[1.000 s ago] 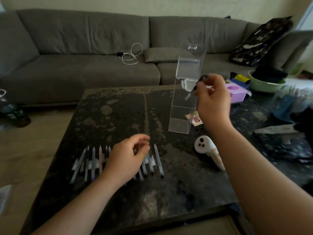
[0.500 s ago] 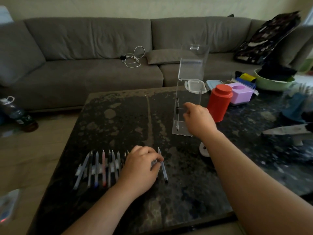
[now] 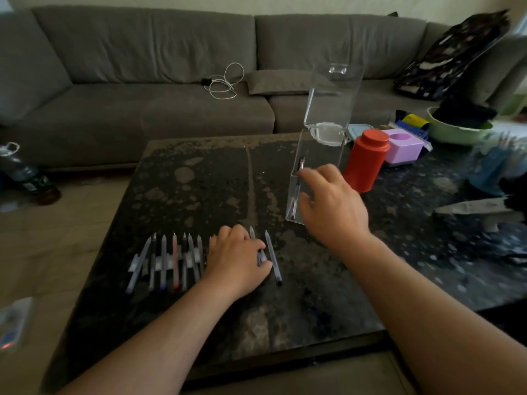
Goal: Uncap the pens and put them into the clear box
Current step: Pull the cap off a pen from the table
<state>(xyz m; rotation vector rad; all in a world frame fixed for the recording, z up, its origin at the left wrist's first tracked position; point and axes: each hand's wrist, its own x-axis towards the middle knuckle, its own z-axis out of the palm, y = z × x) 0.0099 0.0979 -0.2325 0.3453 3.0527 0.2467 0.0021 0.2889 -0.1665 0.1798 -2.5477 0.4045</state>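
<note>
A dark mottled table point(image 3: 199, 178) carried a row of pens point(image 3: 171, 260) at seven o'clock, a clear box point(image 3: 319, 155) upright at one o'clock, and a red bottle point(image 3: 366, 163), a lilac holder point(image 3: 403, 148) and a green bowl point(image 3: 453, 132) towards two.

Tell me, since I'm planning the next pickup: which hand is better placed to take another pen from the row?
Left. The left hand already rests on the row of pens, fingers curled over one. The right hand is off by the clear box, holding nothing.
</note>
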